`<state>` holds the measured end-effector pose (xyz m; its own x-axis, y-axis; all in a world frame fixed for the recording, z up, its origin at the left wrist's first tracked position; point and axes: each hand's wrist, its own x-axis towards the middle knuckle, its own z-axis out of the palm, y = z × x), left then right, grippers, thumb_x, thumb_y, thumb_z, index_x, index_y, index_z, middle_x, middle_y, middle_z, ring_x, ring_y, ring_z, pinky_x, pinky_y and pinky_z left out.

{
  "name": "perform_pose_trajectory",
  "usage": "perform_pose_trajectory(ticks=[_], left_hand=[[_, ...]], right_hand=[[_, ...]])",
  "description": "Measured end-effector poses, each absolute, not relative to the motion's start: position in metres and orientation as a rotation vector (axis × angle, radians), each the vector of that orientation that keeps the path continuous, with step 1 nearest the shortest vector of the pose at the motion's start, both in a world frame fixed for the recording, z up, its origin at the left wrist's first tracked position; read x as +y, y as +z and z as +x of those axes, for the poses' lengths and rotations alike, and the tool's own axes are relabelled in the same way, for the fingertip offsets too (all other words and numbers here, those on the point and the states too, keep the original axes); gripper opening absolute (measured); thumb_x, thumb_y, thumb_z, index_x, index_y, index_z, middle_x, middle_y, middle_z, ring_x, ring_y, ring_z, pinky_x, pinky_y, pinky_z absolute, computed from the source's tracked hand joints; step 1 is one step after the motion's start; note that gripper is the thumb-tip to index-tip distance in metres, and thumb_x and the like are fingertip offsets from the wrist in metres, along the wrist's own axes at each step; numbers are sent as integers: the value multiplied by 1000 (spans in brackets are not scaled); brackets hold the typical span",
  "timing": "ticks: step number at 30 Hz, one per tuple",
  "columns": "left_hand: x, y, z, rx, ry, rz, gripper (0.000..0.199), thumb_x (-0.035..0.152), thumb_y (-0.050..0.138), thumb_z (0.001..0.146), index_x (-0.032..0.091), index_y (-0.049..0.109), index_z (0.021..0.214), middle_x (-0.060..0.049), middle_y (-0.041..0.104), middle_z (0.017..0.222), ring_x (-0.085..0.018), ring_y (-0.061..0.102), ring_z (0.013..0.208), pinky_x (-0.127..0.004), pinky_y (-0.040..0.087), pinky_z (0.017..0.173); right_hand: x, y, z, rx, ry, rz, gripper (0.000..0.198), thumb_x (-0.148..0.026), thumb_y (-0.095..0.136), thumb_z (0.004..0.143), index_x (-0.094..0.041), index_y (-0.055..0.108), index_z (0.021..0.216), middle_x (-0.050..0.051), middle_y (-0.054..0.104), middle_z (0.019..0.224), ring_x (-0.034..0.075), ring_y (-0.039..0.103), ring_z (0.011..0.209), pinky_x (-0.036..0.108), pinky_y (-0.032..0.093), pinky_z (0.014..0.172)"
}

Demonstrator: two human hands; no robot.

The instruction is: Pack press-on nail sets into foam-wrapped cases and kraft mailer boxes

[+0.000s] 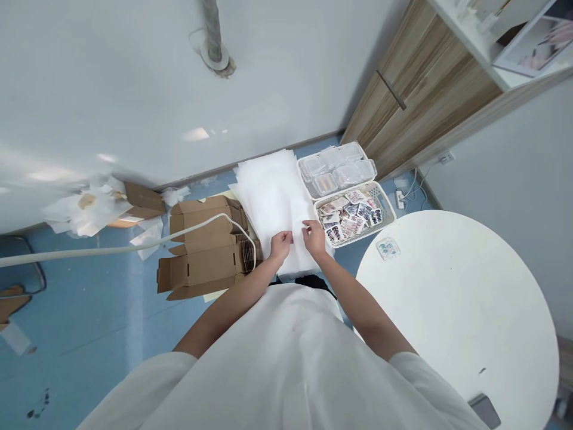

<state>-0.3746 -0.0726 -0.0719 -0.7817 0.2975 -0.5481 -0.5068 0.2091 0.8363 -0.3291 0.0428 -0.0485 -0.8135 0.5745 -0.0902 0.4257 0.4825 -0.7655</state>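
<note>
A stack of thin white packing sheets [280, 191] lies in front of me, and both hands are over its near part. My left hand [280, 245] is closed in a pinch at the stack's middle; what sits between its fingertips is too small to make out. Just to the right, my right hand [314, 238] has its fingers apart, reaching toward the left one, with nothing visible in it. A white basket [388, 204] close to my right hand holds many small printed cards [351, 216]. Behind it, another white basket [306, 183] contains clear plastic boxes [336, 167].
Flattened brown cardboard boxes [208, 254] lie left of the stack, with a white hose [192, 228] arching over them. A round white table [461, 298] stands at right, bearing a small clear case [388, 248] and a dark phone-like object [484, 411]. A wood-grain cabinet [430, 83] stands behind.
</note>
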Motion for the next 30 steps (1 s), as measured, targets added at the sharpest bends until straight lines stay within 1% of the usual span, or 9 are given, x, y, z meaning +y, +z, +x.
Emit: perform_pose_trajectory(ticks=[5, 9, 13, 15, 17, 19, 23, 27, 30], left_hand=[[-80, -73, -373, 1778, 1654, -33, 22, 28, 61, 70, 15, 63, 87, -5, 66, 80, -15, 61, 73, -32, 45, 78], [-87, -70, -369, 1822, 1581, 27, 25, 28, 63, 69, 14, 64, 91, -10, 67, 91, -18, 62, 83, -35, 44, 83], [-96, -66, -365, 1854, 1560, 68, 25, 27, 64, 69, 14, 64, 91, -12, 65, 100, -20, 60, 93, -35, 43, 87], [-99, -66, -364, 1873, 1542, 94, 25, 27, 63, 71, 14, 64, 92, -13, 64, 102, -20, 60, 95, -35, 43, 88], [-100, -66, -363, 1892, 1516, 133, 26, 26, 62, 73, 14, 62, 96, -13, 64, 104, -20, 59, 96, -35, 43, 88], [-100, -66, -361, 1924, 1479, 185, 28, 26, 60, 75, 15, 60, 100, -13, 62, 107, -20, 59, 97, -35, 44, 88], [-96, -63, -358, 2091, 1352, 319, 38, 28, 57, 76, 15, 54, 112, -14, 52, 120, -22, 54, 107, -36, 42, 91], [-92, -58, -353, 2263, 1208, 384, 53, 29, 57, 76, 14, 42, 124, -15, 39, 132, -24, 36, 125, -35, 28, 105], [-88, -58, -347, 2269, 1096, 314, 68, 36, 55, 77, 17, 24, 135, -14, 23, 142, -24, 24, 132, -35, 24, 108]], right_hand=[[46, -39, -324, -2723, 955, -857, 38, -8, 35, 80, -17, 59, 108, 9, 60, 111, 20, 56, 99, 35, 41, 87], [43, -30, -319, -2937, 685, -803, 41, -7, 35, 80, -18, 58, 112, 9, 58, 119, 24, 49, 112, 43, 31, 97], [33, -23, -313, -3021, 546, -719, 47, -14, 43, 80, -17, 44, 127, 10, 42, 137, 27, 32, 127, 53, 17, 102], [29, -20, -310, -3050, 529, -694, 51, -16, 44, 80, -16, 40, 131, 11, 35, 141, 27, 28, 130, 54, 15, 103], [27, -17, -307, -3057, 537, -688, 51, -17, 44, 81, -16, 39, 131, 11, 33, 142, 27, 28, 130, 52, 17, 104], [28, -12, -303, -3034, 577, -691, 49, -17, 42, 82, -15, 39, 131, 12, 34, 141, 27, 32, 128, 48, 24, 102], [36, -4, -290, -2858, 706, -769, 44, -13, 34, 83, -12, 48, 125, 13, 44, 133, 24, 43, 119, 38, 37, 95], [48, 2, -269, -2581, 824, -917, 40, -12, 34, 81, -13, 57, 114, 12, 55, 116, 21, 53, 104, 34, 42, 90], [59, 5, -247, -2394, 888, -990, 38, -12, 35, 80, -16, 60, 109, 10, 57, 109, 20, 55, 99, 34, 44, 88]])
